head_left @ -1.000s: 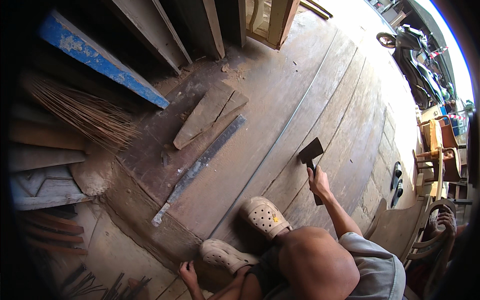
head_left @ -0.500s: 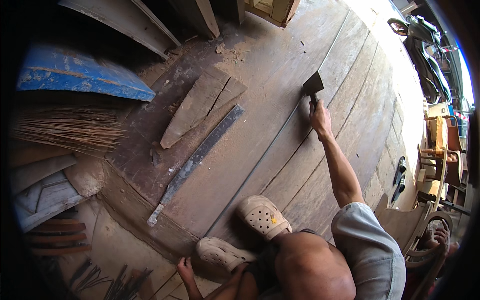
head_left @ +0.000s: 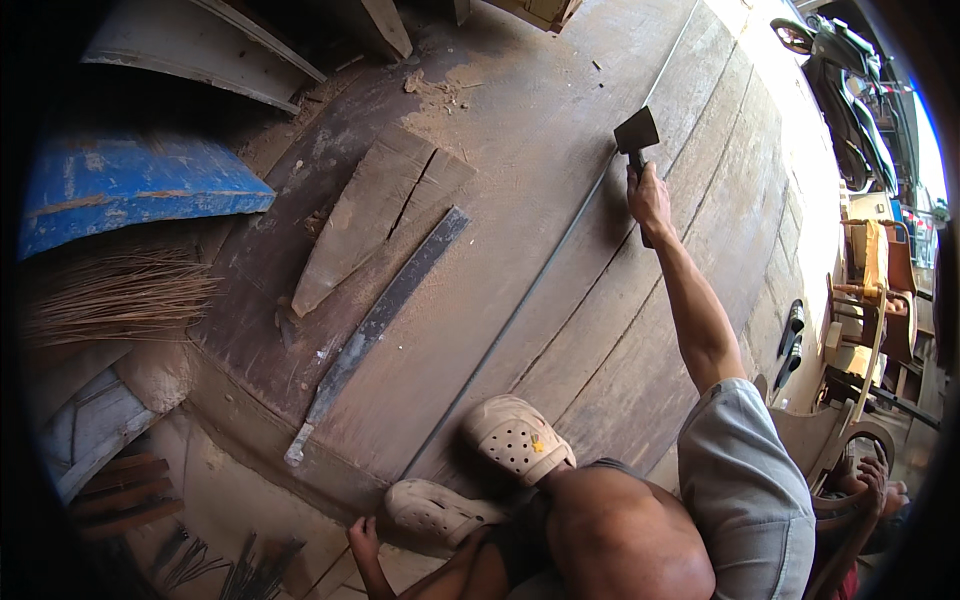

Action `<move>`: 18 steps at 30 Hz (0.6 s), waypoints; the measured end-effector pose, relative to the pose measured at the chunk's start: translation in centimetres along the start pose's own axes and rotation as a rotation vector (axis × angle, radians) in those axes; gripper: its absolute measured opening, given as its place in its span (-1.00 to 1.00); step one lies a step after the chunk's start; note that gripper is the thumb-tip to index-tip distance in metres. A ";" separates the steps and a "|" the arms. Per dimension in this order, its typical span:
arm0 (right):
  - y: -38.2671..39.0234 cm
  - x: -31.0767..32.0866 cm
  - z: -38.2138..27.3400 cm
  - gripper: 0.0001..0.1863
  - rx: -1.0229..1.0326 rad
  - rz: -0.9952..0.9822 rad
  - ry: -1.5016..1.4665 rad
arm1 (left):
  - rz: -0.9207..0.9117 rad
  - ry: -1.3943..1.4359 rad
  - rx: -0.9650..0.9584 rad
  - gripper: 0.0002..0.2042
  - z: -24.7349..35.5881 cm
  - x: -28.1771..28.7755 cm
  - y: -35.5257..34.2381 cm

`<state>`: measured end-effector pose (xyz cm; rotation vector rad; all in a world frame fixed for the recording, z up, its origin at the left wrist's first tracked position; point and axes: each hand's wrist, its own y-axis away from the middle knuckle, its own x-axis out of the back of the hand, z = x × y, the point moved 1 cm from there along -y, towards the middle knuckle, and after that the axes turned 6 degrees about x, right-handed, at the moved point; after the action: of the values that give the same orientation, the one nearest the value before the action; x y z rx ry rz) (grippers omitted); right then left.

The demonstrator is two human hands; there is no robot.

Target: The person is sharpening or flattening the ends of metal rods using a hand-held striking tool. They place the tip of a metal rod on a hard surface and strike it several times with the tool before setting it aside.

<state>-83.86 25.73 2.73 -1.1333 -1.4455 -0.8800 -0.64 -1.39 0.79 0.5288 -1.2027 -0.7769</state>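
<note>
My right hand is stretched far forward, closed round the handle of a dark scraper with a broad, squarish blade. The blade is at the long narrow seam between the worn floorboards; whether it touches them I cannot tell. Low at the left, beside my beige clog, my left hand hangs empty with its fingers loosely apart. Left of the seam lie a cracked, tapered wooden board and a long dark flat strip, with sawdust around them.
At the left are a chipped blue plank, a bundle of thin sticks and stacked wood pieces. A step edge bounds the boards. On the right are dark sandals, chairs, a motorcycle and another person's hand.
My right hand and the scraper have moved farther forward along the seam. The view has shifted a little, so the floor objects appear farther left. My left hand stays by the clog.
</note>
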 end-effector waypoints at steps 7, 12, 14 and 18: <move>-3.4 3.0 1.1 -0.50 -0.107 0.210 -0.258 | -0.021 0.025 0.043 -0.69 -0.7 1.4 0.8; -2.0 3.7 -2.9 -0.53 -0.120 0.260 -0.187 | 0.008 0.009 0.022 -0.70 -3.0 1.5 0.9; -1.3 0.9 0.1 -0.58 -0.022 -0.071 0.092 | 0.000 0.056 0.007 -0.70 -2.5 1.2 0.2; -2.9 1.9 -1.2 -0.58 0.098 -0.135 0.118 | -0.007 -0.033 0.001 -0.71 -3.7 1.6 0.4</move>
<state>-86.30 24.13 4.92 -0.9043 -1.4643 -0.9432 3.23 -2.53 0.97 0.5230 -1.2326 -0.7937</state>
